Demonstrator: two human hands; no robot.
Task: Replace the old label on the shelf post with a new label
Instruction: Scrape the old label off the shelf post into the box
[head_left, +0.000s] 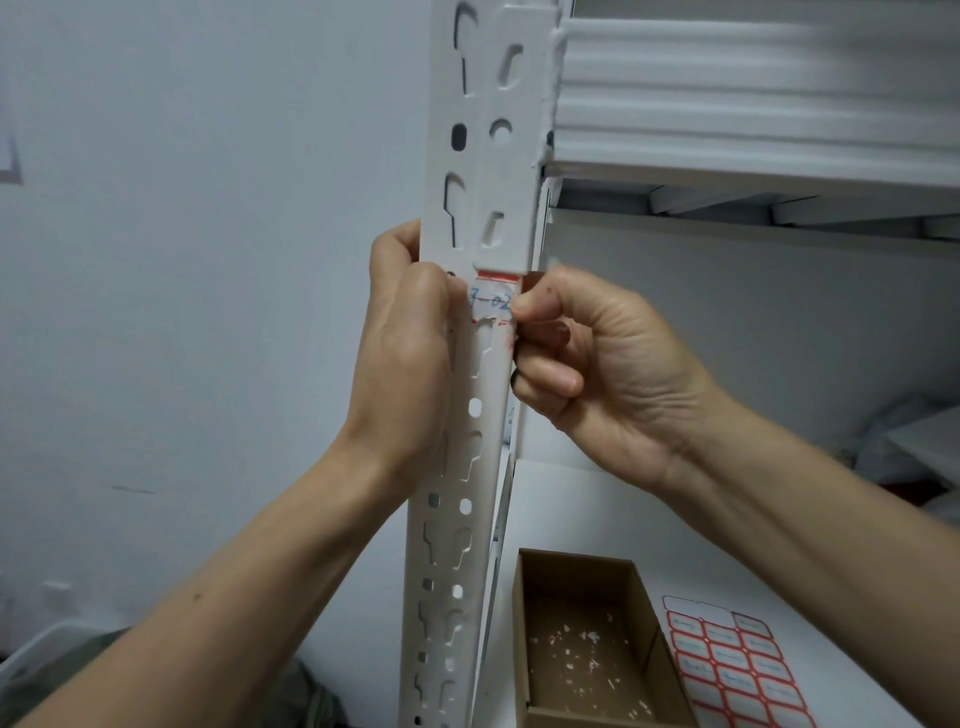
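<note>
A white perforated shelf post runs up the middle of the view. On it sits a worn white label with a red border and blue handwriting, partly torn at its lower edge. My left hand grips the post from the left, thumb beside the label. My right hand is curled at the post's right edge, fingertips pinching or picking at the label's right side. A sheet of new red-bordered labels lies on the white shelf at the lower right.
An open brown cardboard box holding small white paper scraps stands on the white shelf board beside the post. A white upper shelf juts out above. Pale wall fills the left. Crumpled white material lies at far right.
</note>
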